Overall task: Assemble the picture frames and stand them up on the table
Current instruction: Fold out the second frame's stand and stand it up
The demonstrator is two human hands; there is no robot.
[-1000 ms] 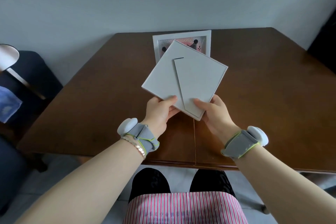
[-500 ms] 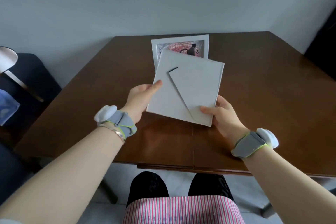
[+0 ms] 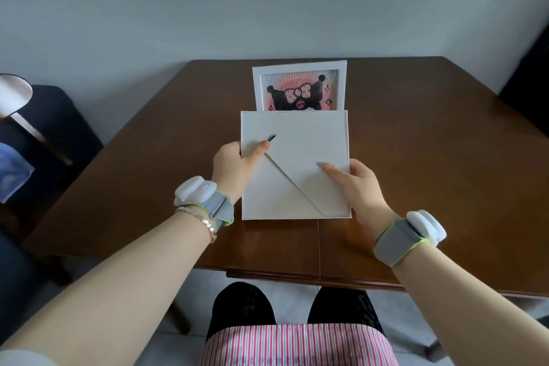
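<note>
I hold a white picture frame [image 3: 309,140] with its back toward me, square to my view, above the brown table [image 3: 430,163]. A triangular stand flap [image 3: 300,169] is cut into the back and lies flat. My left hand [image 3: 234,166] grips the left edge, thumb on the back near the flap's top slit. My right hand [image 3: 359,184] grips the right edge, thumb pressed on the flap. Behind it stands a second white frame [image 3: 300,86] with a pink beaded cartoon picture; its lower part is hidden by the held frame.
A dark chair [image 3: 44,140] with a blue cloth is left of the table. A grey wall runs behind the table's far edge. A dark object [image 3: 531,77] is at the far right. My knees are under the table's near edge.
The held frame has turned from tilted to square with my view and come lower. My left hand moved to its left edge; my right thumb slid onto the flap.
</note>
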